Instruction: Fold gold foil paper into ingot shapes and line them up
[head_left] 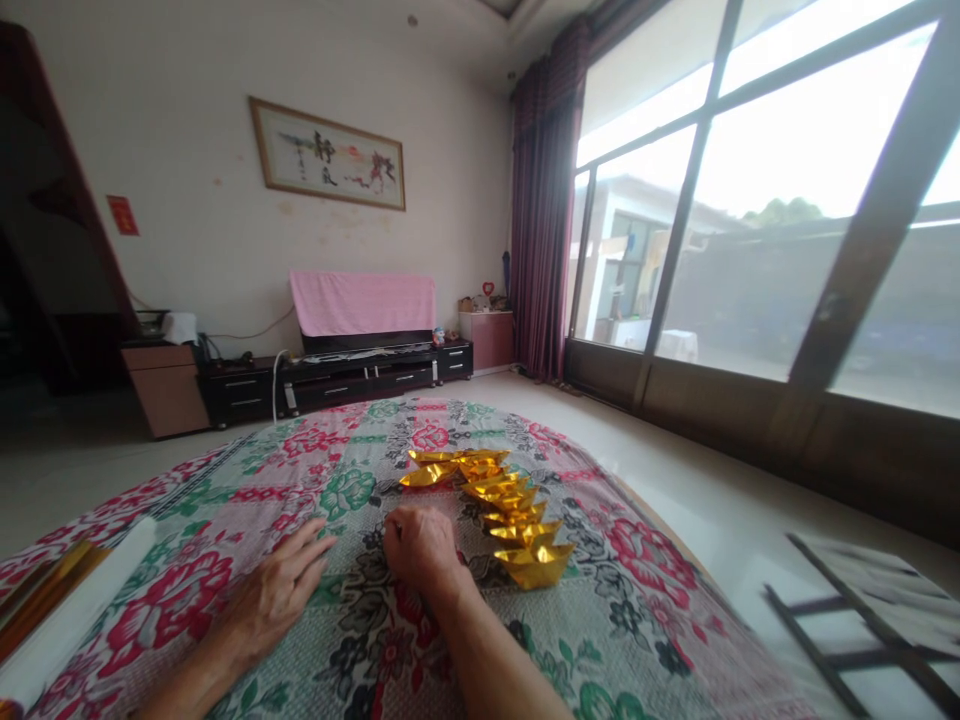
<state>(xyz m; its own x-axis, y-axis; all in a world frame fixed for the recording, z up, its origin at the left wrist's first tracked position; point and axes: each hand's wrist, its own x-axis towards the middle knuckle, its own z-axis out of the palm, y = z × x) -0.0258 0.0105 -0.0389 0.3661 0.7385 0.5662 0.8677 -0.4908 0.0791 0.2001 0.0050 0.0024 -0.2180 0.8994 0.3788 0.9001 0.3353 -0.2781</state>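
Note:
Several folded gold foil boats [534, 565] stand in a curved row on the flowered tablecloth [337, 540], right of centre. My right hand [421, 543] rests on the cloth just left of the row, its fingers curled into a fist; whatever may be inside is hidden. Further left, my left hand [291, 575] lies on the cloth with its fingers stretched and apart, holding nothing. A gap of cloth separates the two hands. At the left edge lies a stack of gold foil sheets [56, 590] beside a white roll or strip [90, 610].
Beyond the table, a black cabinet [337, 385] bears a screen under a pink cloth [364, 303]. A dark stool or chair [847, 610] stands at the lower right, near large windows [787, 260].

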